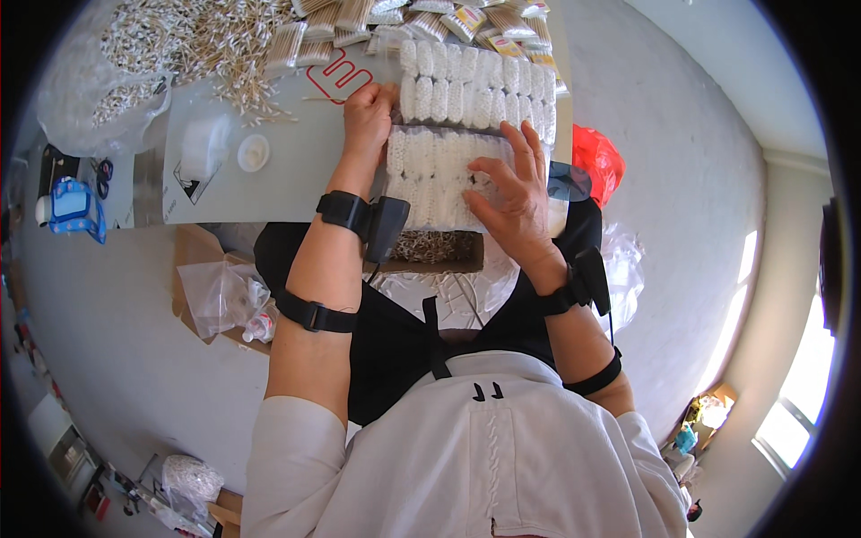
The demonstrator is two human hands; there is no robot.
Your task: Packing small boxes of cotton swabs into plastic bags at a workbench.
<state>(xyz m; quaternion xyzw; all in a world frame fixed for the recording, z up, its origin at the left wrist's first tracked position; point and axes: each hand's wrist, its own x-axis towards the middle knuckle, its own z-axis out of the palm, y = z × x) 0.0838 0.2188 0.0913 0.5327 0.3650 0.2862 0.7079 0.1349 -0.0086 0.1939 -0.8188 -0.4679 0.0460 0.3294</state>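
Two packs of white-tipped cotton swab bundles in clear film lie one behind the other on the table. The far pack [475,85] has its bundles in two rows, tips up. Nearer me, the front pack [426,184] reaches to the table's front edge. My left hand [368,117] is closed at the packs' left end, pinching the edge of the clear plastic bag; its fingertips are partly hidden. Over the right part of the front pack, my right hand [516,197] has its fingers spread and bent, with nothing gripped. Whether its fingertips touch the film I cannot tell.
Loose cotton swabs [242,54] are heaped at the far left, beside bagged swab bundles [350,20]. A round white lid [254,152] lies on the table [305,184]. An open carton of swabs [430,249] sits below the front edge. A red bag [596,161] hangs right.
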